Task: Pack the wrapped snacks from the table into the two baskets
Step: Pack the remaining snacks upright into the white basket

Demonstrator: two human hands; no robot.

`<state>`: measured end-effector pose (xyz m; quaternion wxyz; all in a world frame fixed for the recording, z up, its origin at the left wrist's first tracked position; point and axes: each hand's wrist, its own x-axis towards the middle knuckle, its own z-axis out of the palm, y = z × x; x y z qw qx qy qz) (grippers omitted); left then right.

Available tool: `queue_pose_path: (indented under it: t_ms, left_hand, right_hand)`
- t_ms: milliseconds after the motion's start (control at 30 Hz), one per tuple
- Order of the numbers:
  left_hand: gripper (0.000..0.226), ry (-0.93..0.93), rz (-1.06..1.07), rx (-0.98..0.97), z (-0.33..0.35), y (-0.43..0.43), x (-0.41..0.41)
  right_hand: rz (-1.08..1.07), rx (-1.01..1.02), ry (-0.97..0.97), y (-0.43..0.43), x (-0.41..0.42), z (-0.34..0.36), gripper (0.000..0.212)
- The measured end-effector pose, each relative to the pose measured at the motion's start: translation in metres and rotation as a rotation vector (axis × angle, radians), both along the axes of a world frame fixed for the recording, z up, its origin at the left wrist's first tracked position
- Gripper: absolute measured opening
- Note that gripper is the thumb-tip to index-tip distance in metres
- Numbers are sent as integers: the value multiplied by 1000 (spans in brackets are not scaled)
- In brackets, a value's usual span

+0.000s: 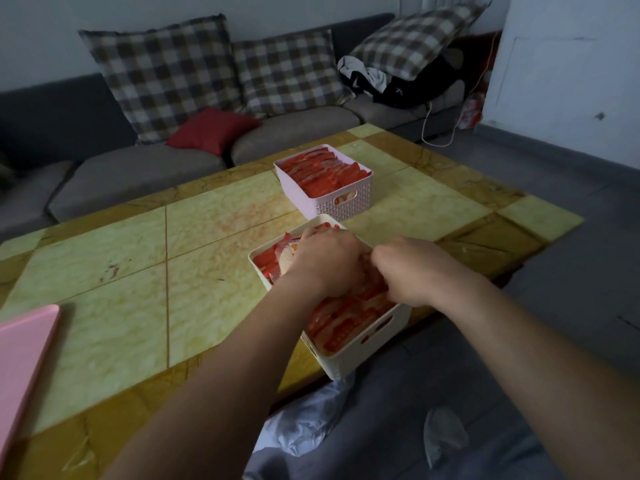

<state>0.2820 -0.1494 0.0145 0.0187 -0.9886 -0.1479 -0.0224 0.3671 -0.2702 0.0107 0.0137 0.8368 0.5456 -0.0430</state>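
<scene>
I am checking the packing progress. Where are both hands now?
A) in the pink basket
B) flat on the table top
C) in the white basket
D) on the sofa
C: the left hand and the right hand both reach among the red snacks inside the white basket.

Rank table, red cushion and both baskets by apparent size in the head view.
1. table
2. white basket, though it is nearer
3. pink basket and red cushion look about alike
</scene>
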Motion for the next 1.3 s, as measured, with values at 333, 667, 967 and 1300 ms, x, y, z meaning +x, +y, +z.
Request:
queue_pose_path:
  t_ms: [333, 667, 967, 1300]
  left_hand:
    - [102, -60, 387, -157, 13, 34, -65]
    - [94, -434, 117, -213, 8, 13, -78]
    - [53, -679, 67, -738, 6, -8, -54]
    - [18, -11, -51, -139, -3, -21, -12]
  right_hand:
    - [-96, 308, 392, -15, 21, 10, 19]
    - [-23, 654, 1007, 7, 0, 5, 43]
    - [-33, 661, 1077, -21, 45, 10, 31]
    - [2, 527, 1008, -45, 63, -5, 30]
